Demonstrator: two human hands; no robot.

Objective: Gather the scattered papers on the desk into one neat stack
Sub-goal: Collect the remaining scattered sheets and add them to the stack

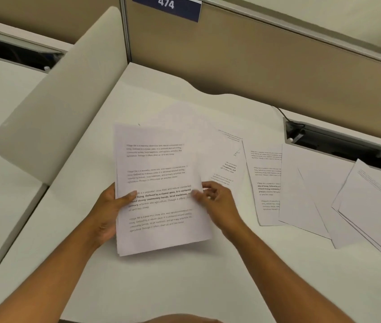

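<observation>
At the left edge of the stack point(159, 194) our left hand point(109, 213) pinches the sheets, thumb point(130, 196) laid flat on the printed top page and the other fingers hidden beneath, so we cannot tell how they are spread. Our right hand point(217, 201) sits at the opposite edge, fingertips point(196, 194) curled and blurred; they seem to touch the top sheet's margin, but whether they pinch it or only nudge it we cannot tell. We hold the stack just over the desk point(161, 283), its lower corner showing a few sheet edges slightly fanned. To do this step well, we judge we should keep the left pinch firm, slide the right fingers along the edge to square it, then tap the bottom edge on the desk so the fanned sheets drop level. Just beside the stack to the right lies a half-covered page point(229, 159), then a printed page point(266, 183), and further right a loose spread of blank sheets point(324, 194) reaching a cable slot point(338, 145). Those remain to be gathered; we would take the nearest first, one hand free, without loosening the left.
</observation>
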